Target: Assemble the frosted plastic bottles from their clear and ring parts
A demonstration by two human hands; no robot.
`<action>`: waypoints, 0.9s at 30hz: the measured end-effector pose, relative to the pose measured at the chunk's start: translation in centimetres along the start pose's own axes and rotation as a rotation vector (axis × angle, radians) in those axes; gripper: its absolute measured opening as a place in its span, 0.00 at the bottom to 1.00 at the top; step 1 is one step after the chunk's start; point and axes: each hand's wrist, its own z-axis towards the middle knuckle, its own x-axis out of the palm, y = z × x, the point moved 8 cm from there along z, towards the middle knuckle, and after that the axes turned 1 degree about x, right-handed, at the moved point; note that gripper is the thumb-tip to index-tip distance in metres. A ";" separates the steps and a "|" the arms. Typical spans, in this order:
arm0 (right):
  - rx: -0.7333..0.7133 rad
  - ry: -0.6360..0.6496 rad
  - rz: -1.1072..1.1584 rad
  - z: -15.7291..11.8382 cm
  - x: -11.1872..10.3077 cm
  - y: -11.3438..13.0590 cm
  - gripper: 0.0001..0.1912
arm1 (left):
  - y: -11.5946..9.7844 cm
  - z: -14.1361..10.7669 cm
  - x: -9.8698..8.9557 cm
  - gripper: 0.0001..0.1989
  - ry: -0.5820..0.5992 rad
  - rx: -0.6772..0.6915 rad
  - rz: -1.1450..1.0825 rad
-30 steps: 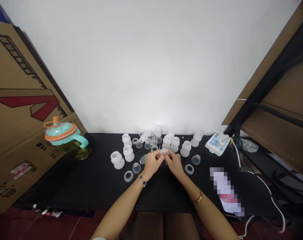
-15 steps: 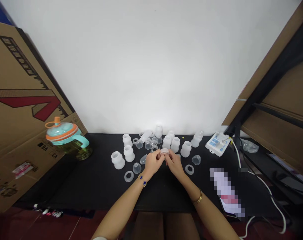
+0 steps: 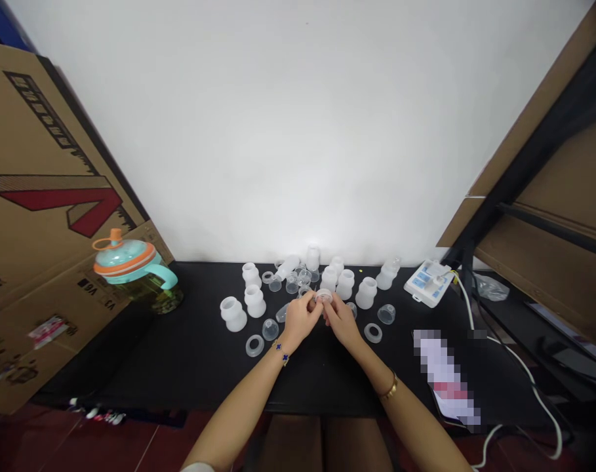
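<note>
Between both hands, near the middle of the black table (image 3: pixel 179 367), is a small translucent ring-shaped piece (image 3: pixel 324 295). My left hand (image 3: pixel 300 319) pinches its left side, and my right hand (image 3: pixel 341 319) holds its right side with bent fingers. White bottles (image 3: pixel 233 314) stand to the left, and more white bottles (image 3: pixel 366 293) stand to the right. Behind my hands lies a cluster of clear caps and rings (image 3: pixel 292 283). A clear dome cap (image 3: pixel 270 330) and a loose ring (image 3: pixel 254 345) lie by my left wrist; another dome cap (image 3: pixel 386 314) and ring (image 3: pixel 373 333) are on the right.
A teal and orange jug (image 3: pixel 135 269) stands at the left beside a cardboard box (image 3: pixel 37 151). At the right are a white power strip (image 3: pixel 429 283) with a cable and a blurred-out phone (image 3: pixel 448 383). A white wall (image 3: pixel 298 131) rises behind the table.
The held ring-shaped piece has tilted slightly between my fingers, showing more of its round face. My hands have barely moved, and the view has shifted slightly.
</note>
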 end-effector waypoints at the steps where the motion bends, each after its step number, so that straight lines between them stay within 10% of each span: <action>1: -0.001 -0.005 -0.002 0.0 0.0 -0.1 0.16 | 0.1 0.0 0.0 0.10 -0.003 -0.003 -0.002; 27: -0.011 0.017 0.012 0.4 -0.4 -0.1 0.12 | 0.4 0.5 0.3 0.13 0.034 -0.030 -0.141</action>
